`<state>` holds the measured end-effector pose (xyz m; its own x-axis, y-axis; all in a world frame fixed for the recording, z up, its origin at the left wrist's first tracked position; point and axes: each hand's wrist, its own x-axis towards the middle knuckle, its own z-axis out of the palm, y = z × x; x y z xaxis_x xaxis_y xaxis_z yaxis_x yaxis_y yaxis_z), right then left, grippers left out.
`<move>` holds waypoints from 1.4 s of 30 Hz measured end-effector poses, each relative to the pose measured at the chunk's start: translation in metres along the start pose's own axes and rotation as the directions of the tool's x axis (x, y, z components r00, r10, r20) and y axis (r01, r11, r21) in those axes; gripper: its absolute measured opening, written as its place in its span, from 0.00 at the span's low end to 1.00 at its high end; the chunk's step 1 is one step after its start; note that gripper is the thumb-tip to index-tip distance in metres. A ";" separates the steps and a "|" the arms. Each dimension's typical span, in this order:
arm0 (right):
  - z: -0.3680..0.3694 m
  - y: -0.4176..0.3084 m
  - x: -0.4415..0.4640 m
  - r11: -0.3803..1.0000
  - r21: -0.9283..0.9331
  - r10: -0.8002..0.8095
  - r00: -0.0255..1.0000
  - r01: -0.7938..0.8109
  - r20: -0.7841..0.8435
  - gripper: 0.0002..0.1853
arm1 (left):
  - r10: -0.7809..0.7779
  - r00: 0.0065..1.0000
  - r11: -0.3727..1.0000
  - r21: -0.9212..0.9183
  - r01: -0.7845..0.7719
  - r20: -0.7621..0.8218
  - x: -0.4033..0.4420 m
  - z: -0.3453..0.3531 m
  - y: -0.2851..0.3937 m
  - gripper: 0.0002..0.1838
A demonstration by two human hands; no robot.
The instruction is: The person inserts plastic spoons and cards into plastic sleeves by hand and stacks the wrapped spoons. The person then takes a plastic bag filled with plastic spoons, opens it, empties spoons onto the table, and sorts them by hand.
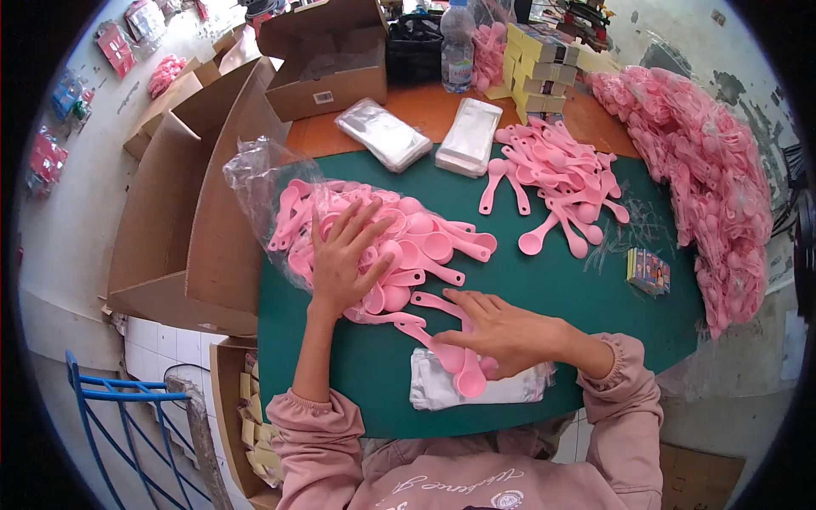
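A heap of pink plastic measuring spoons [416, 225] spills out of a clear plastic bag [255, 170] on the table's left side. My left hand [344, 259] lies on this heap with its fingers spread. My right hand [501, 331] is closed around a few pink measuring spoons [470, 381] near the table's front edge. Their bowls and handles stick out past my thumb and fingers; part of them is hidden by the hand. Just below that hand lies a stack of clear plastic sleeves [433, 387].
Another pile of pink spoons [561, 170] lies at the back right. Packs of clear sleeves [384, 136], a water bottle [457, 47] and stacked cards [540, 72] stand behind. A small card stack [648, 272] and bulky bagged spoons [714, 187] are right. Cardboard boxes [229, 221] flank the left.
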<state>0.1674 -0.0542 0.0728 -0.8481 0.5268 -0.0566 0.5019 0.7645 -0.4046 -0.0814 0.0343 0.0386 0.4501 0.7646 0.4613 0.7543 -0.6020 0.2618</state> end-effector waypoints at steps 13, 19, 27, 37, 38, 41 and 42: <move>0.020 0.018 0.016 0.985 -0.170 -0.004 0.998 -0.007 -0.065 0.17 | 0.007 1.000 1.000 0.009 -0.007 0.003 0.000 0.000 -0.001 0.24; 0.007 0.030 0.018 0.997 0.050 0.055 0.996 -0.052 -0.063 0.14 | 0.004 1.000 1.000 0.004 -0.004 -0.012 -0.001 0.002 -0.002 0.24; 0.002 0.011 0.027 0.926 0.340 0.231 0.959 -0.165 -0.165 0.11 | 0.015 0.999 1.000 -0.006 -0.015 -0.035 0.000 0.004 -0.004 0.23; 0.016 0.004 0.052 0.994 -0.041 0.095 0.993 -0.098 -0.077 0.22 | 0.013 0.999 1.000 -0.012 -0.014 -0.052 -0.001 0.005 -0.003 0.23; 0.020 0.008 0.053 0.993 -0.033 0.110 0.992 -0.112 -0.058 0.20 | 0.016 0.999 1.000 -0.013 -0.016 -0.051 -0.001 0.005 -0.003 0.23; 0.021 0.017 0.054 0.993 -0.110 0.041 0.996 -0.049 -0.078 0.17 | 0.022 0.998 1.000 -0.020 -0.023 -0.053 0.000 0.005 -0.004 0.23; 0.021 0.017 0.054 0.993 -0.109 0.042 0.996 -0.050 -0.078 0.17 | 0.023 0.998 1.000 -0.020 -0.024 -0.053 0.000 0.006 -0.004 0.23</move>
<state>0.1267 -0.0201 0.0437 -0.8106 0.5856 -0.0017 0.5592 0.7732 -0.2991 -0.0820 0.0378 0.0326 0.4418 0.7371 0.5114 0.7334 -0.6250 0.2674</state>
